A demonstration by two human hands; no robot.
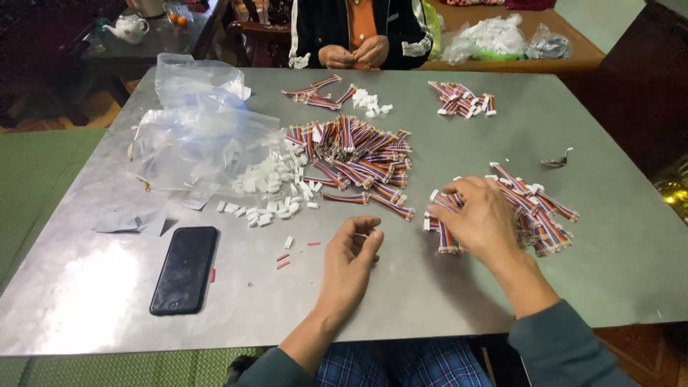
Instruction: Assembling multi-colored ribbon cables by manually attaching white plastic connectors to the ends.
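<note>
**Bags and a dark screen**

Lying far left on the table: crumpled clear plastic bags (204, 132), one spilling white connectors. Resting near left: a black phone (185, 269), screen dark. Sitting far right on another table: more clear bags (494, 37).

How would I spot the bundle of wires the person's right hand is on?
On the grey metal table, look at the near right side. The right hand rests on a heap of striped ribbon wires; unlike the bigger middle heap, it has no loose white connectors beside it.
</note>
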